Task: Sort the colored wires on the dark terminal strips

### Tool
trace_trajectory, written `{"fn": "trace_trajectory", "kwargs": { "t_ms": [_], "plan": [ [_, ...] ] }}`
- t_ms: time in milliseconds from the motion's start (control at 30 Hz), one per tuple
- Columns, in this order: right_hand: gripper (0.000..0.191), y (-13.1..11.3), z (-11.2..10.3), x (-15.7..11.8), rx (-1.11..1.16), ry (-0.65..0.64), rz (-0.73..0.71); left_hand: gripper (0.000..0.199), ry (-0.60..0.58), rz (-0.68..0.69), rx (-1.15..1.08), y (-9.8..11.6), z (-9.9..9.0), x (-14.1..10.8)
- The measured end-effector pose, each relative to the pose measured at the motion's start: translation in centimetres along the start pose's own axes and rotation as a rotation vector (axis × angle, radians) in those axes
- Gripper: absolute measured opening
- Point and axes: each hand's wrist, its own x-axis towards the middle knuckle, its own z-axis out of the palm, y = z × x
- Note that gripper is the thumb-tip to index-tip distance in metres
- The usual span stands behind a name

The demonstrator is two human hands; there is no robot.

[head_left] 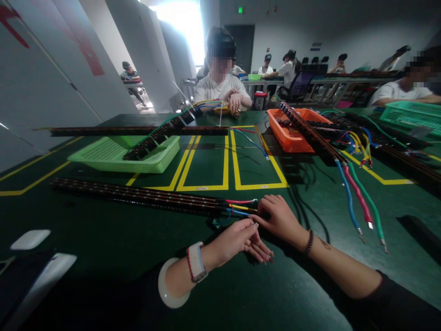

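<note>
A long dark strip assembly [148,195] with brown rails lies across the table in front of me. Red, yellow and blue cables [239,208] come out of its right end. My right hand [280,214], with a beaded bracelet, is curled over the tips of the yellow and blue cables; its fingers hide their ends. Just below it is my left hand [237,239], with a woven watch band and a white bangle. Its thumb and index finger are pinched together, while the other fingers stretch out. Whatever sits in that pinch is too small to name.
A green basket [158,161] and an orange basket [292,146] hold more strips. Thick blue, red and green cables [361,202] hang toward me at right. A person [220,89] opposite handles yellow cables. White objects [31,239] lie at left.
</note>
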Motion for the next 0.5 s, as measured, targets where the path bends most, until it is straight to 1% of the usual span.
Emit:
{"fn": "trace_trajectory", "kwargs": {
  "t_ms": [133,333,500],
  "plan": [
    [0.028,0.3,0.4,0.0,0.085,0.025,0.056,0.026,-0.007,0.002,-0.031,-0.2,-0.2,0.2],
    [0.045,0.6,0.8,0.3,0.173,0.045,0.081,0.024,-0.004,-0.016,-0.007,0.4,0.1,0.1],
    [0.051,0.3,1.0,1.1,0.232,-0.023,0.075,0.025,-0.019,0.002,-0.024,-0.1,-0.1,0.3]
  ]
}}
